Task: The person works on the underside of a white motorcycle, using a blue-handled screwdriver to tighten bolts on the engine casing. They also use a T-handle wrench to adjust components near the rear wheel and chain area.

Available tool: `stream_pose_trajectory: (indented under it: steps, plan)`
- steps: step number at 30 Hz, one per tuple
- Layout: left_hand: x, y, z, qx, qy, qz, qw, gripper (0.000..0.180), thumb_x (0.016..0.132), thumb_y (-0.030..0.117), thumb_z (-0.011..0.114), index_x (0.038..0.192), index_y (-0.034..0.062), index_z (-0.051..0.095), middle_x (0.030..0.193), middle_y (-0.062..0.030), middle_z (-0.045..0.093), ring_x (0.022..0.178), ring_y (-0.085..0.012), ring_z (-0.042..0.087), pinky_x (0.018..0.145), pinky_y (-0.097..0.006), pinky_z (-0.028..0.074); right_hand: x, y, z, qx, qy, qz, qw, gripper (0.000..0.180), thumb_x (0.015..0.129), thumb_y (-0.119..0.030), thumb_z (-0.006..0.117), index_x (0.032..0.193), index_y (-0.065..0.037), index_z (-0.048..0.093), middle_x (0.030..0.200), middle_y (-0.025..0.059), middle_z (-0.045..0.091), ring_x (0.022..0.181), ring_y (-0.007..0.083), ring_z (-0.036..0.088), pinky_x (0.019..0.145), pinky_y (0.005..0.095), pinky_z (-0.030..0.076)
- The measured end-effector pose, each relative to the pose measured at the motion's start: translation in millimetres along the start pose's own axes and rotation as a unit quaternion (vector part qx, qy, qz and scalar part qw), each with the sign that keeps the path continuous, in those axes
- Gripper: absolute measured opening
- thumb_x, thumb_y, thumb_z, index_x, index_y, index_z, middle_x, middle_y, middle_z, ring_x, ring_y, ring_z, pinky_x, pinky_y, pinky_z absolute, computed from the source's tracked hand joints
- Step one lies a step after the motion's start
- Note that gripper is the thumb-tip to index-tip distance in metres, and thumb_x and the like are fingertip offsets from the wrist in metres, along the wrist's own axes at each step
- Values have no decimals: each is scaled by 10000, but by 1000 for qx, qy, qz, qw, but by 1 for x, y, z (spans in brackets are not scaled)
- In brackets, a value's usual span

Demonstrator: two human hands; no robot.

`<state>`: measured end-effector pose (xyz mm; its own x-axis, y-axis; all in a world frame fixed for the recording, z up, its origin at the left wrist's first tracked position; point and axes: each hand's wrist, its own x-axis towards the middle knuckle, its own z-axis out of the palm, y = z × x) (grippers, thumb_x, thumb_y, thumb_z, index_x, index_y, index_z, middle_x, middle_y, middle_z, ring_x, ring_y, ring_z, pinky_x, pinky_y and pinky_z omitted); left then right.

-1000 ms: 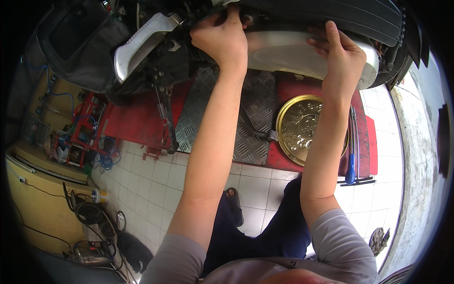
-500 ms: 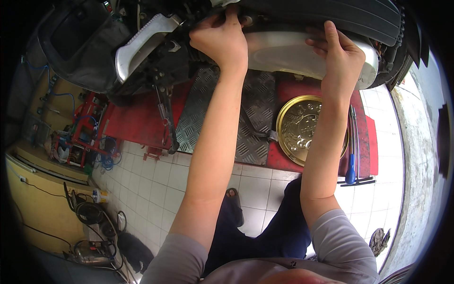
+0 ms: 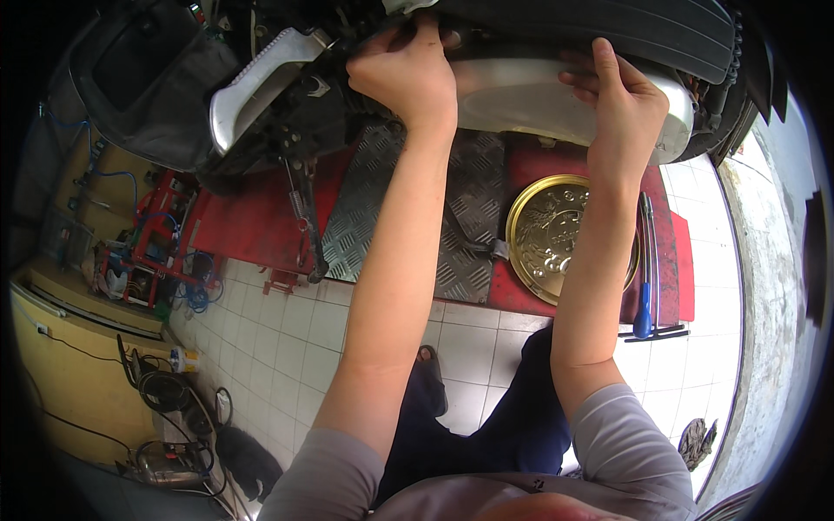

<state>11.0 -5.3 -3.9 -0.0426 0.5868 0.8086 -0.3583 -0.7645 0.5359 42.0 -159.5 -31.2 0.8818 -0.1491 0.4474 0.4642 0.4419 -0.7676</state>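
Reaching out with both bare arms, elbows nearly straight — with the left hand (image 3: 408, 74) curled and one digit pointing up into a dark gap, with the right hand (image 3: 632, 104) bent at the wrist, thumb raised above curled fingers. Impossible to tell, for either, whether clamped on anything, given shadowed fingertips. Between the hands, a smooth, rounded silver cover (image 3: 521, 91), just under a long, black, grooved curved part (image 3: 591, 30) and above a flat red metal platform (image 3: 252, 217). Open room between the forearms, over a grey diamond-patterned metal plate (image 3: 473, 269) — but tight quarters at the left fingertips, among dark machine parts. By count: one round, embossed gold-coloured tray (image 3: 547, 239), partly behind the right forearm; one long tool with a blue handle (image 3: 643, 323), just right of it; one ridged silver handle (image 3: 256, 65), left of the left hand.
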Motion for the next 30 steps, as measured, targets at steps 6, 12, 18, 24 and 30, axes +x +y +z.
stream_pose_trajectory:
  steps: [6,12,18,24,30]
  plan:
    - [-4,-1,1,2,10,22,1000,225,737,66,740,724,-126,622,672,-193,674,550,-223,625,594,-371,461,1,2,-4,-10,-19,3,1000,338,897,-219,665,1008,100,662,851,158,711,674,191,696,619,231,523]
    - [-1,-2,-1,5,-1,7,1000,224,740,78,745,713,-115,635,654,-188,668,545,-235,626,594,-369,464,0,5,-2,-23,-8,-5,1000,332,895,-211,666,1010,100,661,851,159,710,675,192,696,621,232,524]
    - [-2,-5,0,-22,-37,-40,998,245,740,61,751,856,-123,639,752,-196,676,631,-271,657,598,-348,503,2,5,-5,-6,-2,-5,1000,330,894,-202,666,1011,106,658,826,151,707,676,195,697,621,234,525]
    - [-1,-8,6,-150,-25,-95,984,112,743,-31,718,747,-122,652,669,-122,683,552,-138,633,544,-258,520,-3,-11,3,33,-7,16,999,274,922,-167,614,855,88,689,699,109,669,557,141,636,495,230,460]
    - [0,-12,6,-159,-37,-147,976,150,731,-59,724,810,-140,625,805,-163,683,594,-193,653,589,-309,593,-4,-5,-5,28,-4,-22,999,283,907,-156,626,829,108,688,609,90,636,516,123,608,491,257,429]
